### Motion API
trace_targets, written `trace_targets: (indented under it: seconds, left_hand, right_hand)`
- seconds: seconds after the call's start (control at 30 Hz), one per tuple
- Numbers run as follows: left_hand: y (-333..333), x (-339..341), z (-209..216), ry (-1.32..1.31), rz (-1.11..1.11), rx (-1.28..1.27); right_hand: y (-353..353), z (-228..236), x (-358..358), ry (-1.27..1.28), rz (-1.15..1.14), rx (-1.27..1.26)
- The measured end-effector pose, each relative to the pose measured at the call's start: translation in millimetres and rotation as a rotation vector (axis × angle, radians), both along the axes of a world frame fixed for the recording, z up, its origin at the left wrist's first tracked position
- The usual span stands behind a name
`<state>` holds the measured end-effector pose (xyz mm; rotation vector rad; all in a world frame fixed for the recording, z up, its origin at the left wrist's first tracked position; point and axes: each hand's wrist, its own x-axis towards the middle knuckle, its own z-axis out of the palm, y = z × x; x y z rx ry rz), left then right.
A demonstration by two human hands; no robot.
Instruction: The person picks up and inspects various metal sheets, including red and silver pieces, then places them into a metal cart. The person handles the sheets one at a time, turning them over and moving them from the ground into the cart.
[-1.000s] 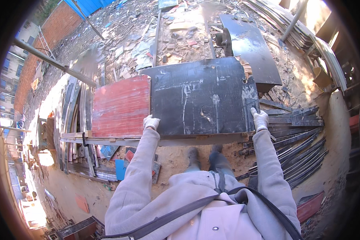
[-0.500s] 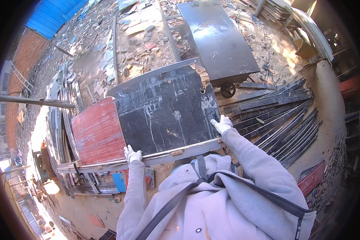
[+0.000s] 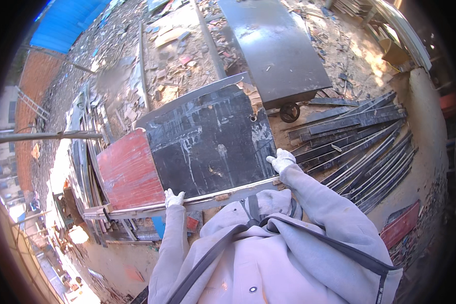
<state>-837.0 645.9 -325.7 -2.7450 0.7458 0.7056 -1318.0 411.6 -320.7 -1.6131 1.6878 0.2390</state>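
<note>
A large black panel (image 3: 207, 142), scuffed and streaked with white, lies tilted in front of me over a metal bar frame (image 3: 137, 209). My left hand (image 3: 173, 198), in a white glove, grips its near edge at the left corner. Gloved as well, my right hand (image 3: 280, 160) holds the near edge at the right corner. A red panel (image 3: 127, 172) lies flat beside the black one, partly under its left side. My grey sleeves and a dark shoulder strap fill the lower part of the view.
A flat black cart (image 3: 276, 50) on small wheels stands beyond the panel. Long dark metal strips (image 3: 362, 147) are piled on the right. Rubble and wood scraps (image 3: 177, 55) cover the far ground. Stacked boards (image 3: 86, 152) and a scaffold pipe (image 3: 40, 136) are on the left.
The black panel has swung and tilted, its right side now farther from me, as I turned. Both hands have kept their grip on its near edge.
</note>
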Motion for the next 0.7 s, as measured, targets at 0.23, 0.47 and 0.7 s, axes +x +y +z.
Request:
trace_targets:
  seconds: [0.23, 0.47, 0.7]
  left_hand:
    - [-5.0, -19.6, 24.4, 0.009, 0.005, 0.06]
    - [12.5, -36.3, 44.7, -0.001, 0.01, 0.053]
    - [21.4, -32.1, 21.2, -0.047, -0.016, -0.334]
  right_hand:
    - [5.1, 7.5, -7.1, -0.052, -0.113, 0.006]
    - [16.4, -3.9, -10.3, -0.227, -0.106, -0.094]
    - [-0.8, 7.0, -48.2, -0.288, -0.192, -0.127]
